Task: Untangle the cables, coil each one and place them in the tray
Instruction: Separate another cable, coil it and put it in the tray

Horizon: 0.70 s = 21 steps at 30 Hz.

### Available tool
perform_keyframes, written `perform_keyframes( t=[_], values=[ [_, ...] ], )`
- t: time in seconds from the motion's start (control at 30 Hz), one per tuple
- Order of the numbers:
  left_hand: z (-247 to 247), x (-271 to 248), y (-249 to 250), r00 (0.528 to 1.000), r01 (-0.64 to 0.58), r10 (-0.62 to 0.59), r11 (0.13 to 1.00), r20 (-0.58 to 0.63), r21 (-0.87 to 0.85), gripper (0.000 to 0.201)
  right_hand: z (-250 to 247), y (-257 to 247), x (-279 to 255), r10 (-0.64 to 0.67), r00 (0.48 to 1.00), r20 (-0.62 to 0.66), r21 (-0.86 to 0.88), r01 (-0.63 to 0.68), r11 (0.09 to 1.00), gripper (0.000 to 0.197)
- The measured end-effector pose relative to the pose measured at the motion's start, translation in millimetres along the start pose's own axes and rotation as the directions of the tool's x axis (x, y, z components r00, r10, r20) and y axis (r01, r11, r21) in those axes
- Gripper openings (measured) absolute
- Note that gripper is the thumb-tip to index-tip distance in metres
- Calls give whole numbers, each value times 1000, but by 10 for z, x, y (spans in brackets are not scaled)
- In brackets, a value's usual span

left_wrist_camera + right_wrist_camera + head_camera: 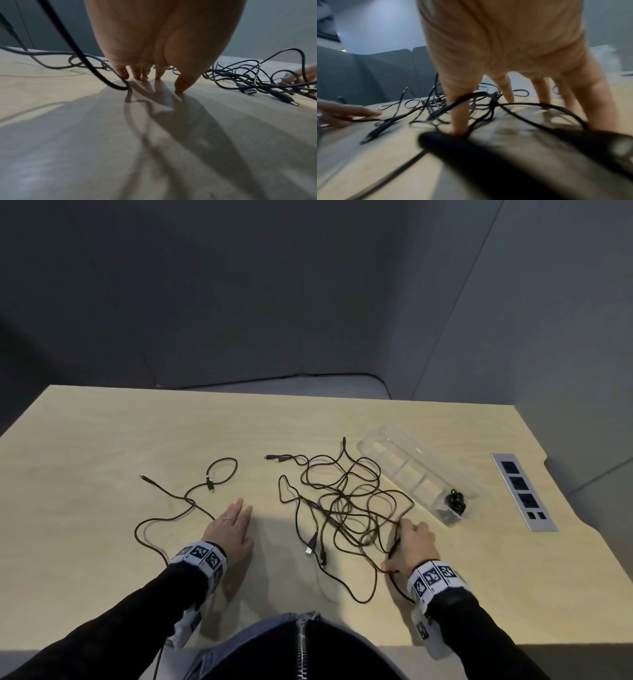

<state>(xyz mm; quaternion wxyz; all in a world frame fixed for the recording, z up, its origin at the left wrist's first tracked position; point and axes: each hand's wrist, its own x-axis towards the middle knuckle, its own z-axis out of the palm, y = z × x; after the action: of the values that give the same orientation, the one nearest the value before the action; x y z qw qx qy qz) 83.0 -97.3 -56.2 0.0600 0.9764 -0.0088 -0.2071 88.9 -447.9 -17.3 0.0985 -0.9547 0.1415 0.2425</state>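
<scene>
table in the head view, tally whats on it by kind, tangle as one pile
Tangled pile of dark cables: 1
Separate dark cable lying loose at the left: 1
Small coiled black cable in the tray: 1
Clear plastic compartment tray: 1
Grey socket panel set in the table: 1
Hands: left, right: 2
Total: 7

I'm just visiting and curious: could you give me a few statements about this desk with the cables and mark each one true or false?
1. One coiled cable already lies in the clear tray. True.
2. The left hand grips a cable. False: it lies flat on the table, fingers straight.
3. The right hand touches the tangled pile. True.
4. The tray sits left of the tangle. False: it is on the right.
</scene>
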Motion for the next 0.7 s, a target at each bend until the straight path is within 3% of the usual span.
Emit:
perform_keyframes(
  t=[0.13, 0.2, 0.33, 0.4, 0.43, 0.5, 0.6, 0.67, 0.7],
  values=[
    [-2, -16, 5, 1000, 4, -4, 1000, -11, -14, 71, -7, -166, 31, -163, 984, 70, 73, 158, 985, 38],
    [-42, 5, 16, 1000, 23, -23, 998, -2, -63, 71, -65, -242, 11, -264, 964, 31, 167, 256, 952, 16],
    [-316, 44, 123, 994, 110, -99, 936, 50, -334, 58, -219, -420, -65, -377, 919, -113, 374, 391, 841, 20],
    [-523, 2, 260, 989, 97, -133, 904, -58, -417, 63, -306, -531, -104, -425, 897, -124, 471, 430, 770, 25],
    [-638, -33, 364, 983, 29, -104, 902, -152, -431, 71, -358, -592, -131, -444, 886, -134, 505, 446, 739, 25],
    [-887, -150, 640, 956, -201, 75, 872, -284, -446, 91, -468, -721, -184, -488, 854, -179, 550, 498, 670, 26],
    [-1152, -288, 1050, 894, -446, 377, 803, -243, -396, 117, -665, -937, -320, -563, 790, -243, 603, 578, 550, 26],
    [-1177, -219, 1180, 862, -500, 426, 802, -274, -325, 115, -820, -1049, -417, -597, 751, -282, 625, 616, 479, 26],
    [-1163, -158, 1200, 855, -502, 401, 800, -328, -330, 104, -918, -1087, -475, -600, 737, -312, 633, 632, 447, 26]
  ],
)
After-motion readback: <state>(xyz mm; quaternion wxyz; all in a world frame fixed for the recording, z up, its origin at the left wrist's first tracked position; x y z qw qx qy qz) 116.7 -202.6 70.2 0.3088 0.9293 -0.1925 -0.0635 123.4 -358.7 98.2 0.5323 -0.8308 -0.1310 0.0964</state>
